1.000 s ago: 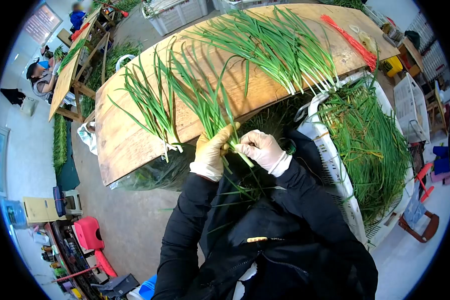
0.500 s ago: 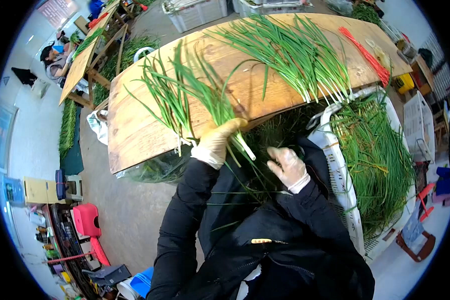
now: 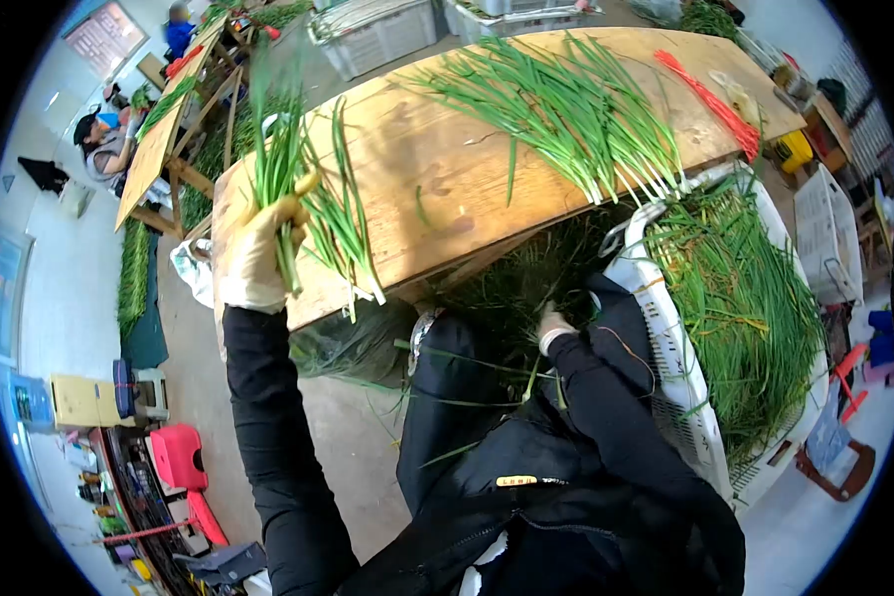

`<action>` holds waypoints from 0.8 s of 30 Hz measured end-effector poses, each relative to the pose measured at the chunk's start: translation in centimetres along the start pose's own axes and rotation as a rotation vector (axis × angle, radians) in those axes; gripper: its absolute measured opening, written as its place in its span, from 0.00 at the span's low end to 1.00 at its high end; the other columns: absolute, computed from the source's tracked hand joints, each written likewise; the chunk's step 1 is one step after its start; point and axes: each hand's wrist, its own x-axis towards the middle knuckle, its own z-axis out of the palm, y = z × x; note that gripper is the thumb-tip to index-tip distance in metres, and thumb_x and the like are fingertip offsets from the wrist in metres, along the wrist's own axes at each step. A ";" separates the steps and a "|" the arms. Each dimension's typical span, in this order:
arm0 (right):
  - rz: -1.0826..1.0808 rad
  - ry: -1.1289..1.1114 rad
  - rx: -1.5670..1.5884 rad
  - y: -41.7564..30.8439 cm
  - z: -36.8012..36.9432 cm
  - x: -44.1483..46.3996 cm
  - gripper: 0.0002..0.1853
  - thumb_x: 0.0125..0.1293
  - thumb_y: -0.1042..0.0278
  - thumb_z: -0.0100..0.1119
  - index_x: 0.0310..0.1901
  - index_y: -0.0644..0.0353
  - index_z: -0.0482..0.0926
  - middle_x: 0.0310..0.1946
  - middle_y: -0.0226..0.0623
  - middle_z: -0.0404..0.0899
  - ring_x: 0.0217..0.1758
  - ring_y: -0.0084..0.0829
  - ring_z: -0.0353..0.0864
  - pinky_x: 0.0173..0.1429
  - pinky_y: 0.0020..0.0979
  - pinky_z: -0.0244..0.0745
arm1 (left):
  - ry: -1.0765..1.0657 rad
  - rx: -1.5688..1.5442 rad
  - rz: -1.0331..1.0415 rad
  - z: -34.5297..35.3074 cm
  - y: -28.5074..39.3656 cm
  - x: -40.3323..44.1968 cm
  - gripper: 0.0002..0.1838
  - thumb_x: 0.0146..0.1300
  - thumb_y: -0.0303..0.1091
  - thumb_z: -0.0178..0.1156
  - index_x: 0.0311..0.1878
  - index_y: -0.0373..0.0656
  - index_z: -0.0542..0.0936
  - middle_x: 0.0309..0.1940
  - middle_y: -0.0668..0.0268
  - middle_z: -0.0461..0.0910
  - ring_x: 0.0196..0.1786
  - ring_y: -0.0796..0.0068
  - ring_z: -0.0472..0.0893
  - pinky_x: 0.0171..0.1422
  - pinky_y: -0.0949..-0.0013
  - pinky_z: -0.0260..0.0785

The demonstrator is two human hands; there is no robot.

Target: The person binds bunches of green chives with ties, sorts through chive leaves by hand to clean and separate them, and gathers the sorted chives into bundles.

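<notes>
Counter [image 3: 407, 214], wooden. Left hand [image 3: 258, 253]: grip closed round one bunch of green stalks [image 3: 280, 164], above counter's left end. Right hand [image 3: 554, 324]: off counter's near edge; grip cannot be told.

The left fingers [image 3: 290, 207] wear a thin, creased, rubbery-looking glove [image 3: 253, 270] around smooth, fibrous stalks [image 3: 278, 161]. Just right of them, the surface [image 3: 392, 159] is grained wood, faintly glossy; far right, the basket [image 3: 677, 382] is smooth plastic; below them, the sleeve [image 3: 268, 397] is matt cloth.
</notes>
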 end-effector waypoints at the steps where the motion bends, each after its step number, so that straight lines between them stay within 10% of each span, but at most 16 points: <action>1: 0.264 -0.116 -0.295 1.5 -0.4 1.1 0.32 0.58 0.56 0.50 0.63 0.60 0.56 0.52 0.42 0.70 0.50 0.42 0.73 0.49 0.37 0.69 | 0.064 0.244 -0.013 -0.2 -0.5 0.1 0.24 0.52 0.23 0.54 0.55 0.35 0.63 0.45 0.57 0.74 0.28 0.83 0.72 0.31 0.82 0.69; 3: -0.236 -0.077 -0.288 -3.5 -13.6 -7.3 0.24 0.60 0.53 0.47 0.51 0.64 0.70 0.44 0.45 0.75 0.48 0.41 0.74 0.50 0.35 0.70 | 0.161 0.744 0.098 -2.6 -5.2 1.0 0.35 0.49 0.25 0.59 0.60 0.30 0.55 0.54 0.51 0.68 0.39 0.71 0.75 0.43 0.74 0.70; 5: -0.826 0.461 0.202 -4.8 -17.0 -8.1 0.21 0.62 0.53 0.45 0.45 0.63 0.71 0.38 0.47 0.75 0.43 0.40 0.75 0.47 0.35 0.72 | 0.364 1.123 0.066 -3.8 -9.4 1.6 0.51 0.48 0.38 0.65 0.65 0.32 0.39 0.59 0.43 0.58 0.62 0.55 0.60 0.64 0.66 0.53; 8: -0.598 0.604 0.317 -9.6 -24.5 -8.4 0.21 0.63 0.54 0.45 0.51 0.60 0.69 0.43 0.45 0.74 0.48 0.37 0.72 0.50 0.31 0.67 | 0.413 1.380 0.277 -2.3 -11.7 1.3 0.60 0.39 0.55 0.68 0.65 0.33 0.41 0.63 0.42 0.48 0.64 0.50 0.54 0.65 0.61 0.52; 12: -0.531 0.609 -0.112 -17.0 -26.3 -5.1 0.41 0.56 0.39 0.46 0.64 0.57 0.48 0.62 0.48 0.55 0.62 0.42 0.60 0.64 0.37 0.54 | 0.473 1.521 0.193 0.2 -12.4 0.9 0.55 0.39 0.47 0.67 0.67 0.44 0.43 0.66 0.49 0.43 0.62 0.43 0.54 0.65 0.53 0.50; 18: -1.067 0.301 -0.311 -13.5 -22.4 -6.0 0.28 0.58 0.49 0.49 0.57 0.55 0.62 0.57 0.41 0.64 0.59 0.41 0.62 0.62 0.38 0.55 | 0.437 1.345 0.450 -5.9 -14.0 1.7 0.47 0.46 0.33 0.60 0.67 0.46 0.43 0.66 0.49 0.42 0.67 0.46 0.46 0.69 0.57 0.41; 20: -1.395 0.656 -0.241 -8.6 -21.0 -9.2 0.24 0.59 0.50 0.50 0.51 0.57 0.68 0.50 0.39 0.71 0.55 0.40 0.68 0.59 0.34 0.60 | 0.663 1.768 0.304 -1.8 -11.8 0.2 0.48 0.47 0.38 0.61 0.68 0.48 0.43 0.67 0.52 0.41 0.67 0.46 0.46 0.68 0.54 0.39; 22: -1.215 0.033 0.297 -4.1 -20.6 -10.2 0.21 0.61 0.49 0.48 0.46 0.57 0.74 0.44 0.39 0.75 0.50 0.35 0.73 0.55 0.32 0.65 | 0.566 1.750 0.660 -0.7 -11.8 2.1 0.47 0.48 0.48 0.61 0.66 0.44 0.47 0.65 0.52 0.50 0.66 0.48 0.49 0.67 0.53 0.41; 24: -0.903 0.577 0.444 -2.1 -23.2 -12.5 0.20 0.62 0.48 0.45 0.36 0.58 0.77 0.37 0.40 0.77 0.43 0.34 0.76 0.48 0.32 0.70 | 0.333 1.571 0.454 3.2 -11.9 4.4 0.47 0.48 0.48 0.62 0.65 0.39 0.49 0.63 0.49 0.53 0.66 0.52 0.51 0.68 0.54 0.41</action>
